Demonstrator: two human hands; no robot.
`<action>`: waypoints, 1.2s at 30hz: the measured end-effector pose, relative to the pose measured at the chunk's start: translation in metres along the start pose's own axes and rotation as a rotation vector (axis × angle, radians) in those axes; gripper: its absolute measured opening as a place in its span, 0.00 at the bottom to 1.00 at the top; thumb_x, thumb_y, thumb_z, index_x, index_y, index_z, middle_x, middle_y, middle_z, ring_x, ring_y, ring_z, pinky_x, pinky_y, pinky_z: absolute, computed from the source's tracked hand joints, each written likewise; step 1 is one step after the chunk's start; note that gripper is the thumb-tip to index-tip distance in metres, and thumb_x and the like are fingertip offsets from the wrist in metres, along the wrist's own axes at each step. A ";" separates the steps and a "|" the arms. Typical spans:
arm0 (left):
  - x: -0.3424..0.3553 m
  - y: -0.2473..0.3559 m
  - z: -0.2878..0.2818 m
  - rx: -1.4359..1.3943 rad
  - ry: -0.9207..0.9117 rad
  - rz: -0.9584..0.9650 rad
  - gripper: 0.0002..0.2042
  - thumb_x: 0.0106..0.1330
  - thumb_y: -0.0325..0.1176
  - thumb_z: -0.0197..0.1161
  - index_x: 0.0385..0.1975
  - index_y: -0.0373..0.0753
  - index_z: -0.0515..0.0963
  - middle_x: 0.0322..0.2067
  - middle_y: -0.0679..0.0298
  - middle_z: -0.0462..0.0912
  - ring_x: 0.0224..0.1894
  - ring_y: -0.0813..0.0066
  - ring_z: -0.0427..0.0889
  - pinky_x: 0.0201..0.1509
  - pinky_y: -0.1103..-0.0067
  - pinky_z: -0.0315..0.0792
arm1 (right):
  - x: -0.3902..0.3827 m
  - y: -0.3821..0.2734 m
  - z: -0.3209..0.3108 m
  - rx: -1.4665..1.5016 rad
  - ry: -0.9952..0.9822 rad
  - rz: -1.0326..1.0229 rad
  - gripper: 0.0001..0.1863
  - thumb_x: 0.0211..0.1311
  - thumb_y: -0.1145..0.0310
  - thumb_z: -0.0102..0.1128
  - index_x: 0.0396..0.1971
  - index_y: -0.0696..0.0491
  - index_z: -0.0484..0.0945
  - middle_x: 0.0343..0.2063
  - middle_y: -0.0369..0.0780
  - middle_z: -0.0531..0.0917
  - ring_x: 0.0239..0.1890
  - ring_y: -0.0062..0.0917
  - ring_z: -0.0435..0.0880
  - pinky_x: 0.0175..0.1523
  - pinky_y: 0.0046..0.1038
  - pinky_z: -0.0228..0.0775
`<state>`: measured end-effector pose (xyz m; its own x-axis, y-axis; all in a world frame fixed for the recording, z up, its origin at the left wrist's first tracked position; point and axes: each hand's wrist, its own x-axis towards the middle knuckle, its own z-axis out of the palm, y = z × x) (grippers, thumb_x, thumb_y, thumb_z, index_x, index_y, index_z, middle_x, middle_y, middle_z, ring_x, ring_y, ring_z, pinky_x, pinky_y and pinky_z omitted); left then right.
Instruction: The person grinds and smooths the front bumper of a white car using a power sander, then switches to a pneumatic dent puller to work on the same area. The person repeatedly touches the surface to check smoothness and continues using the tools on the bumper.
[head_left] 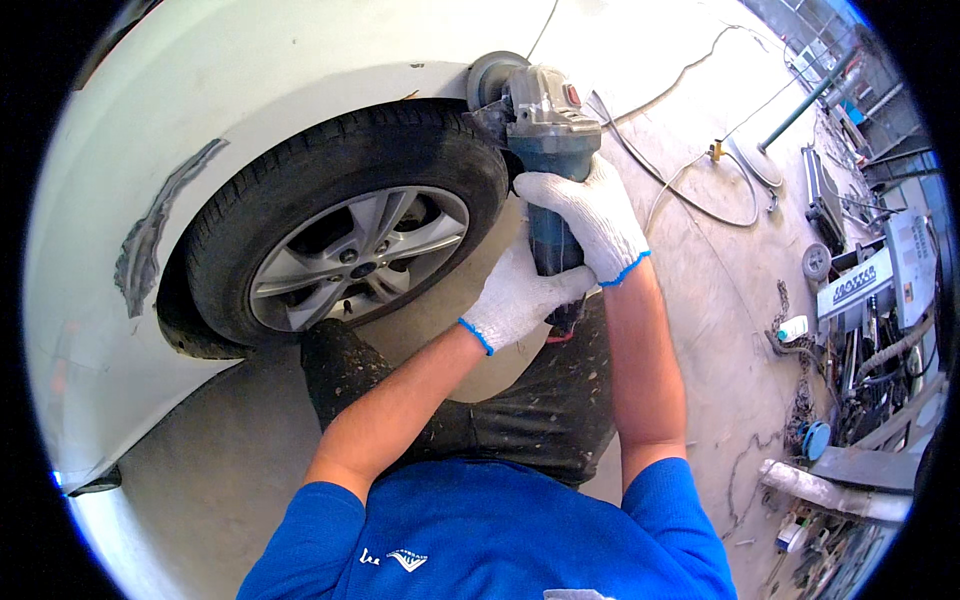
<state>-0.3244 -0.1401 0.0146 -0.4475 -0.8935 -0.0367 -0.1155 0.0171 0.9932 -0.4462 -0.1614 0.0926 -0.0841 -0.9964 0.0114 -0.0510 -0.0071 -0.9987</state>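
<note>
An angle grinder (556, 150) with a dark teal body and grey metal head is held in both hands. Its round disc (495, 78) is at the white car fender (330, 60), just above the tyre's right side; whether it touches cannot be told. My right hand (592, 215), in a white knit glove with blue cuff, wraps the body near the head. Lower down, my left hand (520, 298), gloved alike, grips the rear of the body. Left of the wheel (365, 255), a grey scraped patch (165, 230) marks the panel.
Cables and a hose (690, 190) trail over the concrete floor to the right. Along the right side lie a chain (800, 390), a grey machine (880, 275), a white bottle (793, 328) and metal parts. A green pole (808, 100) stands farther off. My knees are close below the wheel.
</note>
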 end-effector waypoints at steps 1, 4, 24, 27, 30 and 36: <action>0.000 0.001 0.000 0.025 -0.002 -0.024 0.38 0.56 0.44 0.76 0.61 0.32 0.66 0.52 0.58 0.80 0.52 0.72 0.79 0.58 0.74 0.74 | 0.000 0.000 0.000 -0.009 -0.004 0.013 0.18 0.49 0.65 0.73 0.38 0.59 0.81 0.28 0.37 0.84 0.30 0.19 0.80 0.38 0.25 0.75; -0.004 -0.005 0.002 0.028 0.002 0.086 0.36 0.57 0.43 0.76 0.61 0.32 0.66 0.51 0.59 0.80 0.52 0.74 0.80 0.57 0.75 0.75 | -0.005 0.000 0.002 -0.028 0.008 -0.007 0.18 0.49 0.65 0.73 0.37 0.59 0.81 0.28 0.37 0.83 0.29 0.19 0.80 0.38 0.25 0.75; 0.002 -0.007 0.003 0.012 0.013 0.063 0.32 0.58 0.41 0.73 0.58 0.32 0.68 0.43 0.60 0.83 0.46 0.73 0.82 0.53 0.74 0.77 | 0.000 0.004 -0.005 -0.006 -0.027 -0.008 0.23 0.50 0.62 0.74 0.44 0.58 0.81 0.33 0.37 0.84 0.33 0.19 0.80 0.41 0.25 0.76; 0.000 0.002 0.001 0.013 -0.018 0.033 0.35 0.58 0.43 0.74 0.60 0.32 0.67 0.49 0.59 0.81 0.52 0.71 0.80 0.58 0.73 0.74 | -0.001 0.005 -0.006 -0.028 -0.028 -0.013 0.25 0.49 0.62 0.74 0.46 0.59 0.81 0.33 0.37 0.84 0.34 0.19 0.80 0.41 0.25 0.76; -0.001 0.014 -0.004 -0.084 -0.060 -0.074 0.36 0.56 0.46 0.75 0.59 0.32 0.68 0.48 0.57 0.82 0.50 0.70 0.82 0.56 0.73 0.75 | 0.005 0.004 -0.004 -0.057 -0.022 -0.034 0.25 0.50 0.62 0.74 0.47 0.59 0.80 0.33 0.36 0.84 0.33 0.19 0.80 0.41 0.26 0.76; -0.002 -0.004 0.003 -0.011 0.030 0.028 0.32 0.55 0.45 0.73 0.55 0.33 0.70 0.43 0.55 0.85 0.46 0.69 0.85 0.51 0.73 0.78 | 0.002 0.011 -0.004 -0.042 -0.024 -0.034 0.23 0.51 0.63 0.74 0.45 0.58 0.81 0.32 0.36 0.84 0.33 0.18 0.80 0.41 0.26 0.76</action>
<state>-0.3253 -0.1373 0.0107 -0.4236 -0.9058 -0.0059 -0.0937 0.0373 0.9949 -0.4509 -0.1629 0.0815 -0.0573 -0.9974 0.0433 -0.0949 -0.0377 -0.9948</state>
